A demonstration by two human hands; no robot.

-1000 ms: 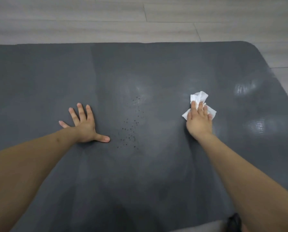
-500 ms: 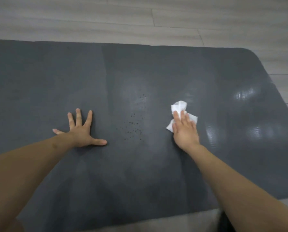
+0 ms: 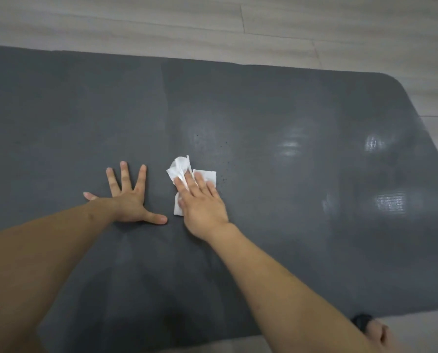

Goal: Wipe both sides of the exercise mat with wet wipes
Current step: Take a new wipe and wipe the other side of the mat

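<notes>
A dark grey rubbery exercise mat (image 3: 263, 110) lies flat on a pale wood-plank floor (image 3: 161, 24), filling most of the frame from the left edge to a rounded corner at the upper right. Left of centre, the person's left hand (image 3: 130, 200) is planted palm down on the mat, fingers straight and fanned wide, thumb stuck out toward the middle, holding nothing. Just beside that thumb, near the centre of the frame, lies a crumpled white wet wipe (image 3: 184, 171), flat against the mat's surface. The right hand (image 3: 203, 207) presses down on the wipe with straight fingers laid close together, the cloth poking out above and to the left of the fingertips. A few tiny dark specks (image 3: 224, 161) dot the mat right of the wipe. Further right, shiny damp patches (image 3: 388, 202) catch the light. At the lower right edge, a small black object (image 3: 362, 322) sits just off the mat; I cannot tell what it is.
</notes>
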